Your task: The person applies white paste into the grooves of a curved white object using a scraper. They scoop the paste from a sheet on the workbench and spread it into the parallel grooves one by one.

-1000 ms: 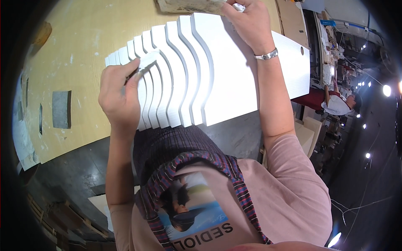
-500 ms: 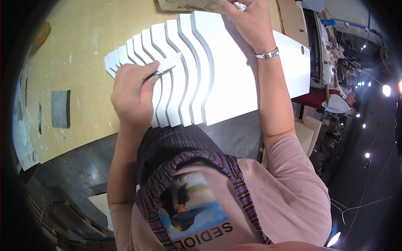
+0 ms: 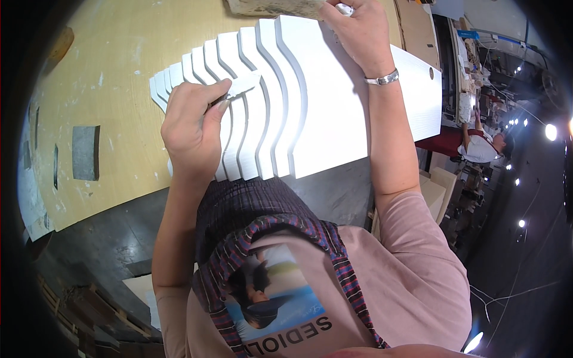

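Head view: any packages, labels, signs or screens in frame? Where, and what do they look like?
Printed picture on the person's pink shirt: bottom centre, below the plaid apron; rectangular, blue, white and dark tones, with a row of dark letters under it.
No packages, signs or screens that I can make out; the cluttered shelves at the right edge are too small to tell.

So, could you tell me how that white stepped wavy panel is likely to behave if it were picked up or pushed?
The white stepped panel looks rigid: its stacked wavy layers hold crisp edges, so it would probably not flex. It overhangs the workbench edge toward the person, so a push there might tip it. The right hand steadying its far end suggests it can slide while the left hand works it.
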`<state>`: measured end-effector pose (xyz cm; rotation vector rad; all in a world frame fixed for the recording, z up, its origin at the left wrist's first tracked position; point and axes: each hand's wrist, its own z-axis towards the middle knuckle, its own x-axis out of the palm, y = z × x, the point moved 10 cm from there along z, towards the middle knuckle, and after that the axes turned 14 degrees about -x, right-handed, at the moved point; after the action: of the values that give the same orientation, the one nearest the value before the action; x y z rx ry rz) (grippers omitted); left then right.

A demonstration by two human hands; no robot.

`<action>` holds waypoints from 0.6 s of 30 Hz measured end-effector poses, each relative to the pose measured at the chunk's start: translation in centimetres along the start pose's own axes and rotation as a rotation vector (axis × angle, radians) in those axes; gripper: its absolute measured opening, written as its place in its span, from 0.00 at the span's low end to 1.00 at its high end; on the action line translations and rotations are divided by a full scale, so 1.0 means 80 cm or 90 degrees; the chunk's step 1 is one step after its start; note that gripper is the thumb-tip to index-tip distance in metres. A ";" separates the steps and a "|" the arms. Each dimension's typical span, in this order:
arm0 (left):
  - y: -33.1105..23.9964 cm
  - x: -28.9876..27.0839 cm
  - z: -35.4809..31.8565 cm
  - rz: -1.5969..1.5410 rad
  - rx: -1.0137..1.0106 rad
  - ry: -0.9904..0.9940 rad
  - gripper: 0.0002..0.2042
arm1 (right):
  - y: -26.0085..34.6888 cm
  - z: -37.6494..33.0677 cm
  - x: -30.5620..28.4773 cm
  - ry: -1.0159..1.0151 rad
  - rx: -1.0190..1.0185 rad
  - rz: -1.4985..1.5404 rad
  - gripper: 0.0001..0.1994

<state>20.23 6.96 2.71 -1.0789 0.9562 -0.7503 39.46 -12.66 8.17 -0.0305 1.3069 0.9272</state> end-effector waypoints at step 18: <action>-0.018 0.000 0.007 0.039 0.035 0.034 0.14 | 0.003 0.007 -0.001 -0.005 -0.019 -0.024 0.11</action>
<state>20.66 6.71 4.15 -0.9818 1.0036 -0.7536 39.81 -12.27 8.54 -0.0742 1.2817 0.9146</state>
